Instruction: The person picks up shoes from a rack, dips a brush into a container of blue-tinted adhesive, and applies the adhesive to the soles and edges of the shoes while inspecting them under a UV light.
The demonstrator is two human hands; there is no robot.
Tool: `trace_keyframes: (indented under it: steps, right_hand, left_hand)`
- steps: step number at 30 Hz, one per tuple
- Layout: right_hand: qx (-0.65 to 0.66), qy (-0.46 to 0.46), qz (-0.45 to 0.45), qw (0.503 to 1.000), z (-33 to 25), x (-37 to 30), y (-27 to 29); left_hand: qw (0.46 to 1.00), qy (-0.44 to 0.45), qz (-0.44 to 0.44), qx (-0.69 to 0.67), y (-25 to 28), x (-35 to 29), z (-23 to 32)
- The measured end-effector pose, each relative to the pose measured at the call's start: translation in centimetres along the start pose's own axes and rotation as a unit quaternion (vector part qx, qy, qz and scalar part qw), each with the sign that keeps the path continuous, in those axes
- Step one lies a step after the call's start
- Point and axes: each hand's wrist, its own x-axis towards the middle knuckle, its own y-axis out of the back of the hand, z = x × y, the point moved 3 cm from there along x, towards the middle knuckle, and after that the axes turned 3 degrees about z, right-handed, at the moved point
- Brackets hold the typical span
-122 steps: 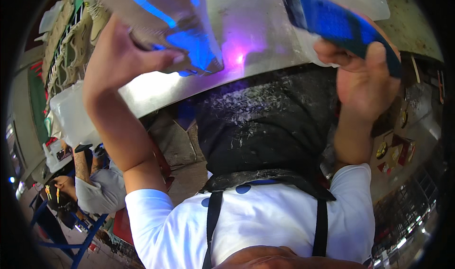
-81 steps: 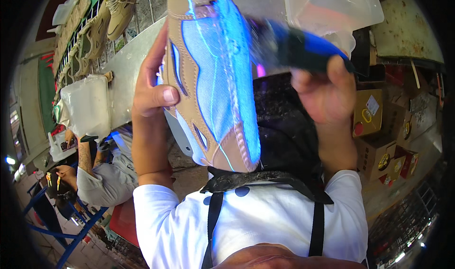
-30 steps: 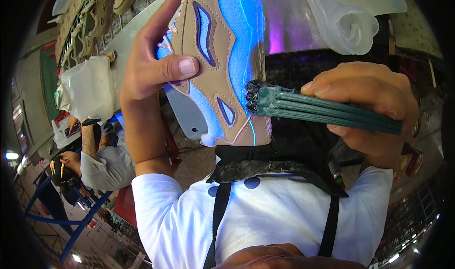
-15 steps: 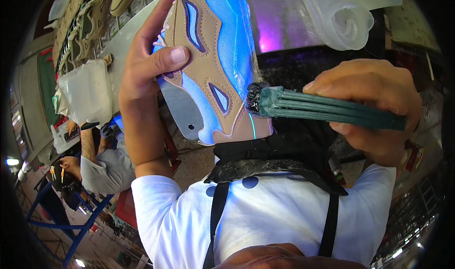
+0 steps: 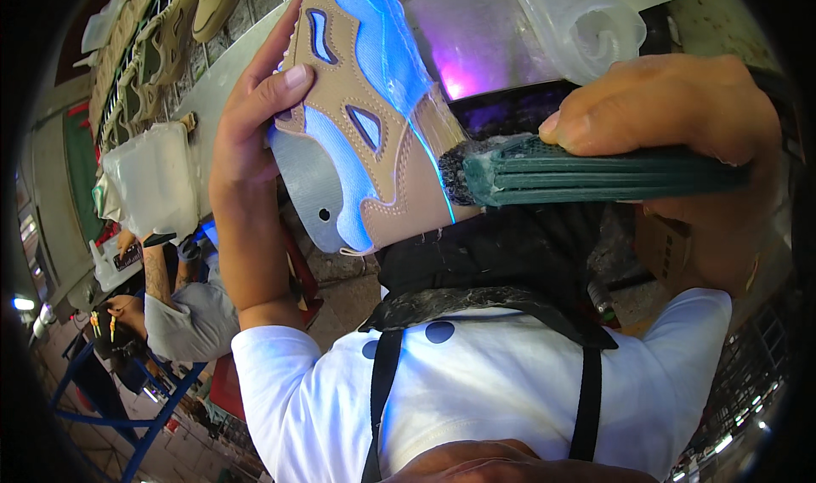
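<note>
My left hand [image 5: 255, 100] grips a tan shoe upper [image 5: 412, 173] with blue-lit mesh panels, its thumb pressed on the side and the other fingers hidden behind. A grey metal plate with a round hole [image 5: 308, 196] sticks out of the shoe's opening. In my right hand [image 5: 671, 109] is a green-handled brush [image 5: 595, 175], held level. Its dark bristles [image 5: 459, 173] touch the lower edge of the upper near the heel. Along that edge runs a wet-looking, shiny strip. A thin bright blue line of light crosses the heel.
Clear plastic containers [image 5: 157, 177] stand at the left, and a translucent curled plastic piece [image 5: 599, 36] lies at the upper right. More shoes [image 5: 170, 32] hang on a rack at the upper left. A person in grey [image 5: 191, 313] works at the far left.
The shoe has tilted, its heel swinging slightly up and right. My right hand has risen and turned the brush, whose bristles stay on the heel edge.
</note>
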Motion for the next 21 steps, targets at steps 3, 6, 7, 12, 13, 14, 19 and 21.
trace_keyframes:
  steps: [3,6,7,12,13,14,19,21]
  right_hand:
    - [-0.105,0.029,-0.053,0.993,-1.5,0.8,1.1]
    - [-0.158,0.031,-0.091,0.983,-2.9,1.3,2.0]
    - [-0.170,0.038,-0.108,0.979,-3.1,1.5,2.4]
    - [-0.221,0.090,-0.146,0.960,-2.6,2.0,4.6]
    - [-0.228,0.094,-0.140,0.959,-2.8,2.1,4.8]
    - [-0.229,0.098,-0.134,0.959,-2.8,2.1,4.9]
    - [-0.202,0.103,-0.098,0.969,-2.8,1.9,5.5]
    - [-0.173,0.108,-0.076,0.976,-2.8,2.0,5.8]
  left_hand:
    - [0.998,0.005,0.005,-0.055,-0.8,0.1,0.1]
    - [0.991,0.034,0.046,-0.117,-1.2,-0.2,0.1]
    - [0.988,0.045,0.066,-0.135,-1.1,-0.4,-0.1]
    - [0.964,0.078,0.116,-0.225,-1.0,-0.6,-0.4]
    - [0.960,0.083,0.129,-0.235,-1.0,-0.5,-0.5]
    - [0.959,0.082,0.113,-0.248,-1.0,-0.5,-0.4]
    - [0.947,0.075,0.151,-0.275,-1.7,-1.0,-0.2]
    - [0.943,0.074,0.141,-0.291,-1.2,-1.3,-0.3]
